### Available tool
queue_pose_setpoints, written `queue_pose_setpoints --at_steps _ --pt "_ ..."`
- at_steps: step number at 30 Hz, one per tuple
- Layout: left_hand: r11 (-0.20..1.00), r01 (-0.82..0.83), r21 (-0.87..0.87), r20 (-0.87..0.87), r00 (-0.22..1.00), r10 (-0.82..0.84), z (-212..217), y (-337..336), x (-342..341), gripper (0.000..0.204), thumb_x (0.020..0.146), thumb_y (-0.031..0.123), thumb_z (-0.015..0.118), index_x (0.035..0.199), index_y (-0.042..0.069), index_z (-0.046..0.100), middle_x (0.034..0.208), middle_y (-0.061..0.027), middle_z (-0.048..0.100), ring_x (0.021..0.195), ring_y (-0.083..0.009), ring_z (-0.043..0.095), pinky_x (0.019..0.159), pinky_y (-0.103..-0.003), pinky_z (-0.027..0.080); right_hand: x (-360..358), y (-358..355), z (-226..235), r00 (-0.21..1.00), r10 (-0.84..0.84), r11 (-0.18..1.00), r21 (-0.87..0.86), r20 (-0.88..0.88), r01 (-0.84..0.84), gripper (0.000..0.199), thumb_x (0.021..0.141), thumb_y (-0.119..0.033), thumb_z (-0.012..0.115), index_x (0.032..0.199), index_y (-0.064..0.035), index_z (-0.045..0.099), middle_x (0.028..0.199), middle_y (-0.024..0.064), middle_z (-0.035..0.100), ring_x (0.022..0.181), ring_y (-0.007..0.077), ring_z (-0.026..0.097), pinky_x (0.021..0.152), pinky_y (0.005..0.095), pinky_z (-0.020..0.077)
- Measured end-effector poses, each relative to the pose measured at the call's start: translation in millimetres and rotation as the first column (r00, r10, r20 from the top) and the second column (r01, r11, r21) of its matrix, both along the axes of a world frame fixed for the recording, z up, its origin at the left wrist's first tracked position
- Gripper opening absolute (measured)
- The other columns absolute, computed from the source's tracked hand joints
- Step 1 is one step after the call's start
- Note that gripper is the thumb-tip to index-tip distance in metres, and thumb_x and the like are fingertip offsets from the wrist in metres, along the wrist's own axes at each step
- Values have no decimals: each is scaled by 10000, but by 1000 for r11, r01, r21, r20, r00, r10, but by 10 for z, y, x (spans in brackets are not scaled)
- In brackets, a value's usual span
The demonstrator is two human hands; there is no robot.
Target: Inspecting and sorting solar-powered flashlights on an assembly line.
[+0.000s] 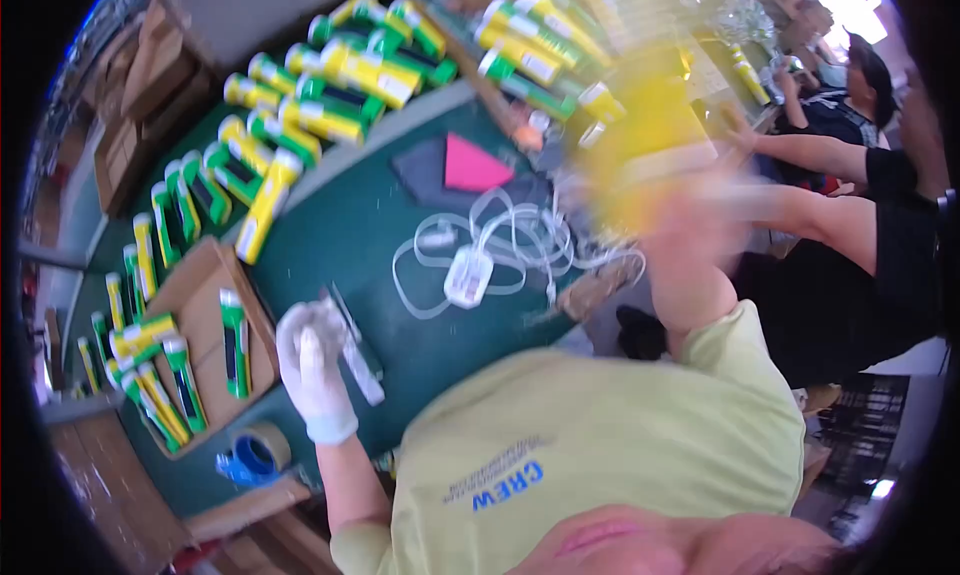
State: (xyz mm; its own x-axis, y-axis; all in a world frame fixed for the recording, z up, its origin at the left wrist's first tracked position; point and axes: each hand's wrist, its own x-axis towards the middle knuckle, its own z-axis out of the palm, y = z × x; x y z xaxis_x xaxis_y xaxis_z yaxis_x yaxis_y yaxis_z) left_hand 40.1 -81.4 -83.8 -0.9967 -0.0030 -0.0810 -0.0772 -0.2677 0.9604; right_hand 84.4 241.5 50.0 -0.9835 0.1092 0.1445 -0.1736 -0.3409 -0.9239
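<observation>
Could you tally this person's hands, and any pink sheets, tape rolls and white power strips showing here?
Hands: 2, the left hand and the blurred right hand
Pink sheet: 1
Tape roll: 1
White power strip: 1
Total: 5

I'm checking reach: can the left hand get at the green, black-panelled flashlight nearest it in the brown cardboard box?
Probably yes, if its fingers are free: the white-gloved left hand is right of the box, nothing covers the flashlight, and only the box's low side seems between.
</observation>
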Motion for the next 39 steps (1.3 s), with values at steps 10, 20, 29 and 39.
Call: queue_pose_setpoints --at_steps 10,20,29,39 --pt "995 98 -18 48 994 -97 -46 -178 -8 325 945 276 574 1157 30 558 1030 -75 615 875 -145 601 782 -270 486 -521 -65 5 964 -228 931 260 -140 258 300 926 -211 516 1071 48 561 789 102 618 683 168 597 624 261 463" --pt "965 246 -87 41 969 -243 207 276 -178 223 942 190 552 1095 29 566 1008 -72 608 864 -134 590 752 -257 469 -850 678 -496 865 -381 720 482 -326 499 235 900 -118 651 1075 33 607 942 27 642 849 57 584 716 213 467" --pt "938 298 -179 -52 949 -311 393 401 -220 220 920 167 575 1090 28 571 1012 -64 607 868 -133 592 758 -258 468 -1649 1930 -547 724 -592 -243 934 -355 260 622 860 -505 606 1320 -96 514 1184 206 611 1098 337 596 888 440 482" --pt "208 -635 -744 -568 764 306 158 -1708 320 295 912 119 640 1174 0 574 1149 -128 601 1046 -227 573 950 -335 437 -1072 331 -753 908 184 126 925 -377 358 143 834 -174 636 919 -63 664 771 129 636 684 306 625 606 382 498"
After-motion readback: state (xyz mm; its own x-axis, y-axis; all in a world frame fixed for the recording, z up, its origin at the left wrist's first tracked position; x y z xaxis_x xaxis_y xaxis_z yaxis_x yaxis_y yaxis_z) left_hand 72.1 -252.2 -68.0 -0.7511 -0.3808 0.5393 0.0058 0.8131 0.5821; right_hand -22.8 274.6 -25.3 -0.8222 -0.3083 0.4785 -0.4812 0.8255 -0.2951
